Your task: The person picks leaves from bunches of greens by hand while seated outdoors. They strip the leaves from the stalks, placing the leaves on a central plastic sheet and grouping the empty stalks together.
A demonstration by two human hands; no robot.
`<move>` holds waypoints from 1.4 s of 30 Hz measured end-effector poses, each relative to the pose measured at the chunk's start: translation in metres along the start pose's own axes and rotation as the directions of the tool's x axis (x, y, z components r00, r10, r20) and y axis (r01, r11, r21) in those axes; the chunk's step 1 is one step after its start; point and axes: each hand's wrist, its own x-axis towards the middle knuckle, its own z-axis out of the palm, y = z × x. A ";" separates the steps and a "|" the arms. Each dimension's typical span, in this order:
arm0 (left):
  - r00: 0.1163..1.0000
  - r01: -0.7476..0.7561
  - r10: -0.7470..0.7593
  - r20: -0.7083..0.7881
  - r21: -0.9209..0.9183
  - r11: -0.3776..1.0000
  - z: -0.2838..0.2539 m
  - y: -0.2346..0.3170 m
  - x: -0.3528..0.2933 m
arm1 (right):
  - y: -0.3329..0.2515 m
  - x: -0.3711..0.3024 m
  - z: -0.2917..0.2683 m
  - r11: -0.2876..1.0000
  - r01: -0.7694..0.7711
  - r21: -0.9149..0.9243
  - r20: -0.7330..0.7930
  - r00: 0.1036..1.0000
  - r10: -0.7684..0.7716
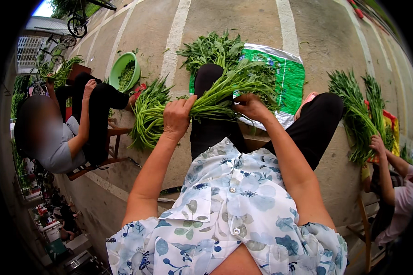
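Grey shirt on the far left: that's a person (55,153) sitting on a wooden chair (119,131), black trousers, some greens (55,73) up by their knees. Couple of bikes (77,27) parked up behind them on the pavement. Next over is a light green basin (116,68) tipped toward the camera with leafy bits (126,75) inside.

Then the main bit: a big bundle of leafy stalks (215,97), lying across the wearer's left thigh, roughly mid-frame. The left hand (176,120) is wrapped right around it, fingers curled over the top and closed tight, with a mess of thin stems spilling out past it on the left. Just beyond the knee there's a heap of greens (211,48) on the ground. The right hand (253,108) is at the bundle's other side, thumb and fingers drawn in close by the stems; honestly can't tell whether a stem is pinched between the tips. Behind that is a shiny green sack (293,87) spread flat, loose leaves on it. White shirt (252,192) with blue flowers on the wearer, btw.

Far right, another person (401,206) in a pale top has hold of long leafy bunches (355,121), with a red and yellow bag (391,121) right beside.
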 end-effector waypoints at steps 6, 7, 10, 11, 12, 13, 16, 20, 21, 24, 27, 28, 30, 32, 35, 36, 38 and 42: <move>1.000 0.006 -0.006 0.016 -0.008 1.000 0.000 0.001 0.000 | 0.018 0.003 0.017 0.942 0.292 -0.166 -0.173 0.932 -0.319; 1.000 0.004 -0.004 0.010 -0.012 1.000 0.000 0.000 0.000 | 0.009 0.002 0.016 0.934 0.263 -0.241 -0.150 0.941 -0.303; 1.000 0.001 -0.001 0.000 -0.022 1.000 0.000 0.001 0.000 | 0.003 0.001 0.017 0.888 0.222 -0.402 -0.108 0.952 -0.287; 1.000 0.002 -0.002 0.002 -0.024 1.000 0.000 0.001 0.000 | 0.003 0.000 0.018 0.869 0.215 -0.445 -0.098 0.953 -0.287; 1.000 0.003 -0.003 0.004 -0.026 1.000 0.000 0.002 0.000 | 0.003 0.000 0.019 0.859 0.220 -0.463 -0.091 0.952 -0.293; 1.000 0.011 -0.011 0.011 -0.029 1.000 0.000 0.002 0.000 | 0.003 -0.002 0.019 0.848 0.222 -0.482 -0.086 0.951 -0.298; 0.999 0.027 -0.027 0.018 -0.041 0.999 0.002 0.003 -0.001 | 0.003 -0.006 0.024 0.850 0.241 -0.468 -0.133 0.932 -0.338; 1.000 0.026 -0.026 0.002 -0.053 0.998 0.004 0.003 -0.002 | 0.005 -0.008 0.028 0.887 0.203 -0.415 -0.212 0.926 -0.311; 1.000 0.028 -0.028 0.008 -0.044 0.999 0.004 0.004 -0.002 | 0.010 -0.005 0.030 0.921 0.170 -0.350 -0.258 0.928 -0.269; 1.000 0.026 -0.026 0.000 -0.057 0.998 0.004 0.008 -0.002 | 0.023 -0.002 0.032 0.979 -0.065 -0.191 -0.299 0.954 0.005; 1.000 0.024 -0.024 -0.001 -0.044 0.999 0.001 0.007 -0.001 | 0.047 0.000 0.023 0.994 -0.111 -0.021 -0.475 0.875 0.088; 1.000 0.027 -0.027 0.002 -0.034 0.999 0.002 0.006 -0.001 | 0.054 0.002 0.017 0.994 -0.105 0.042 -0.501 0.858 0.112; 1.000 0.026 -0.026 0.001 -0.030 0.999 0.002 0.005 -0.001 | 0.062 0.007 0.009 0.994 -0.076 0.078 -0.500 0.859 0.105; 0.999 0.031 -0.032 -0.008 -0.045 0.998 0.004 0.006 -0.001 | 0.059 0.006 0.011 0.995 0.038 0.095 -0.460 0.888 0.011; 0.999 0.030 -0.031 -0.010 -0.054 0.998 0.004 0.005 -0.002 | 0.043 0.009 0.020 0.968 0.213 0.133 -0.359 0.921 -0.153; 1.000 0.027 -0.027 -0.012 -0.058 0.998 0.004 0.004 -0.002 | 0.038 0.010 0.018 0.970 0.215 0.116 -0.310 0.935 -0.170; 0.999 0.033 -0.034 -0.005 -0.057 0.998 0.004 0.005 -0.002 | 0.021 0.008 0.011 0.972 0.222 0.084 -0.209 0.957 -0.200; 0.999 0.049 -0.048 0.006 -0.050 0.998 0.002 0.006 -0.004 | 0.009 0.004 0.008 0.974 0.176 -0.141 -0.067 0.980 -0.187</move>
